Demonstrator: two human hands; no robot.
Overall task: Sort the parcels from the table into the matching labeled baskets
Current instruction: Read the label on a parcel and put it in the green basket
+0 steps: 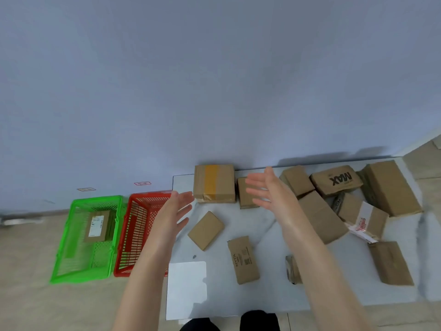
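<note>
Several brown cardboard parcels lie on the white table (262, 297). A square parcel with a yellow tape stripe (214, 183) stands at the table's far left edge. My left hand (175, 209) is open, fingers straight, just left of that parcel and above the red basket (133, 235). My right hand (265, 187) is open too, held above a small parcel (245, 203) right of the taped one. Neither hand holds anything. The green basket (69, 254) on the floor holds a labelled parcel (96, 226).
A small flat parcel (206, 230) and a printed one (243, 260) lie mid-table. More parcels pile at the right, among them a MAX box (336, 179). A white sheet (187, 287) lies at the near left corner. Two labels (142, 183) are stuck on the wall above the baskets.
</note>
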